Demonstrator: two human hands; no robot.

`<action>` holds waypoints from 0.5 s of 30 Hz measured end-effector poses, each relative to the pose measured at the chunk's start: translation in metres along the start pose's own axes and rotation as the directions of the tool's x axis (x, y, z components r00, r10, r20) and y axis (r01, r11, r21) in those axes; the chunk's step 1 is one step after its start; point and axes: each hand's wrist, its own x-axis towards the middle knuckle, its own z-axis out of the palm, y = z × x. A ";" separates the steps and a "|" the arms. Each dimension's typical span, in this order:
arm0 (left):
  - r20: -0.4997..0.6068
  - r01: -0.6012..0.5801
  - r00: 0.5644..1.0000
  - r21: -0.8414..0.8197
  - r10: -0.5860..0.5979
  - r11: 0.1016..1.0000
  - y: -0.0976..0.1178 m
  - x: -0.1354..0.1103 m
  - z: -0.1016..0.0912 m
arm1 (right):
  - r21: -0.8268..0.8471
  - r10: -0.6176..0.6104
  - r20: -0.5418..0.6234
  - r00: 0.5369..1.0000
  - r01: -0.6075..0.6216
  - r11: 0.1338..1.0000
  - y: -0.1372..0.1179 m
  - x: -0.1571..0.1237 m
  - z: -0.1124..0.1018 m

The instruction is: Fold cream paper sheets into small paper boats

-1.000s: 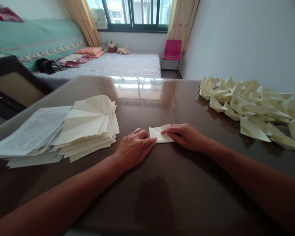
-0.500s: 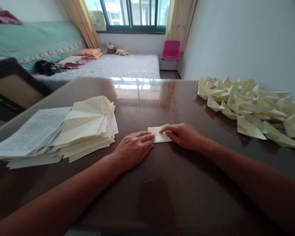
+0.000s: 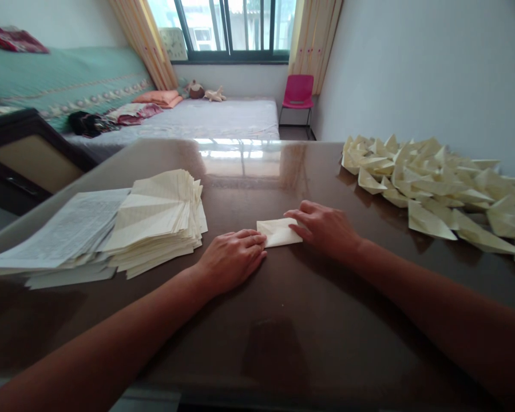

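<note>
A small folded sheet of cream paper lies on the brown glossy table in front of me. My left hand rests palm down, its fingertips pressing on the paper's left edge. At the paper's right end is my right hand, thumb and fingers apart, fingertips at the edge. Whether those right fingertips touch the paper is hard to make out.
To the left sits a thick stack of cream lined sheets, beside printed white sheets. Many folded paper boats are piled along the right side. Beyond the table are a bed and a pink chair.
My right hand has lifted off the paper's middle and shifted right, its fingers spreading, so more of the paper shows. My left hand stays on the left edge. The view has tilted slightly.
</note>
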 end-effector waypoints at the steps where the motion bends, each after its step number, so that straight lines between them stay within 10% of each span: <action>1: 0.003 -0.001 1.000 0.001 0.001 1.000 0.000 0.000 0.000 | -0.023 -0.065 -0.034 0.997 0.065 0.998 -0.005 -0.002 -0.003; 5: 0.006 -0.009 1.000 -0.004 0.009 1.000 0.001 0.000 0.000 | -0.026 -0.389 0.020 0.921 0.390 0.921 -0.029 -0.012 -0.007; 15: -0.013 -0.001 1.000 -0.008 0.000 1.000 0.001 0.000 0.000 | -0.144 -0.286 0.201 0.937 0.317 0.937 -0.038 -0.029 -0.020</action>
